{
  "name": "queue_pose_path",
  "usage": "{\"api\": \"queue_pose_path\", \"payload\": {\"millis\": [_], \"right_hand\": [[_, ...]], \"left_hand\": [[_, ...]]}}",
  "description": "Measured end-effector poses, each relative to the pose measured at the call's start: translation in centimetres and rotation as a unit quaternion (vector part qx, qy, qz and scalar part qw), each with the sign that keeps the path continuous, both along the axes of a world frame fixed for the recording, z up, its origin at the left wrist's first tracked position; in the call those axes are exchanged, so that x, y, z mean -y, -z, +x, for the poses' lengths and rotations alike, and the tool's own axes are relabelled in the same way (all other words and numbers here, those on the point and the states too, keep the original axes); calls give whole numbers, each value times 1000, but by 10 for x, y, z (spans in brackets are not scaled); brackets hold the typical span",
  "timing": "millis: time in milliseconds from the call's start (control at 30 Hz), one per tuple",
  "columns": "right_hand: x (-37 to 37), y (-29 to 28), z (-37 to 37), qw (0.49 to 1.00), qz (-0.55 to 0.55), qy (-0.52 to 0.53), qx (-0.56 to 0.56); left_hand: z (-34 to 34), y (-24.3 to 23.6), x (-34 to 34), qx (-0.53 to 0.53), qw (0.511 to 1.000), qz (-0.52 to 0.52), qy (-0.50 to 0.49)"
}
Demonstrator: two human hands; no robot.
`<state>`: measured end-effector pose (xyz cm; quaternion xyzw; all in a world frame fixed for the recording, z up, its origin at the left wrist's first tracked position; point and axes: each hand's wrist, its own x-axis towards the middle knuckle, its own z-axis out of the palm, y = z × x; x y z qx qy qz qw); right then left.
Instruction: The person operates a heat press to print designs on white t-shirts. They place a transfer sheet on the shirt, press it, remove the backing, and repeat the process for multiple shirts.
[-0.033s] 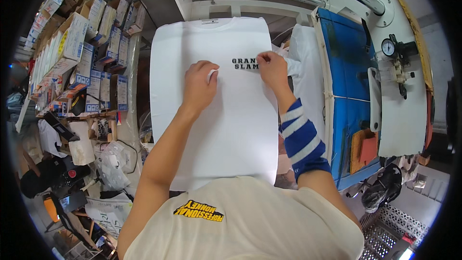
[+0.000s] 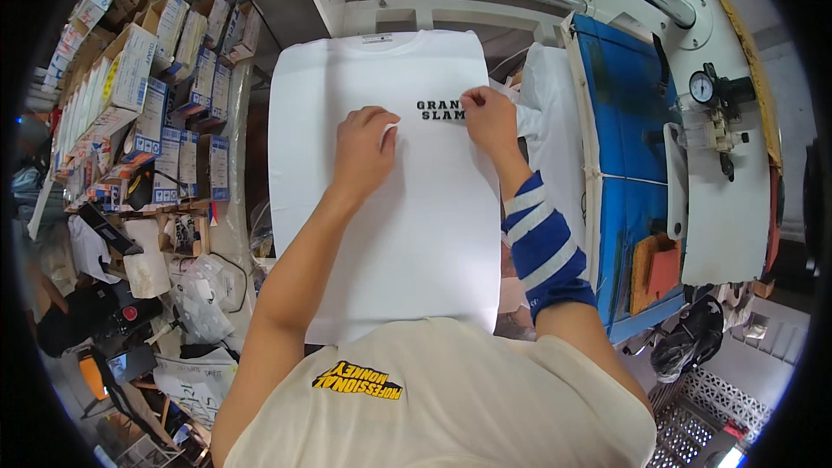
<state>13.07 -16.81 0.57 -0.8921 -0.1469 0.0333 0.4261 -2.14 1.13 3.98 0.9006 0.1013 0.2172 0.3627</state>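
A white T-shirt lies flat on the press platen, collar toward its far edge. The left hand presses down near the shirt's middle, its grip pinched on a lifted corner of thin clear film. The right hand holds the black lettering near the platen's right edge, fingertips closed on its edge (how tightly is hard to tell). The lettering looks placed; the film seems only partly peeled.

Probably a garment-printing workshop: a heat press with pressure gauge, and shelves of stacked boxes.
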Motion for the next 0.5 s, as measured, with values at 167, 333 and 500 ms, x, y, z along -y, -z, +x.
{"api": "queue_pose_path", "payload": {"millis": [167,333,500], "right_hand": [[-8,-50,-7,994,-27,92,48],[32,35,18,793,421,57,-437],[36,42,17,980,162,49,-102]], "left_hand": [[12,30,4,14,995,97,14],[24,38,13,23,985,171,31],[30,36,25,-35,978,206,15]]}}
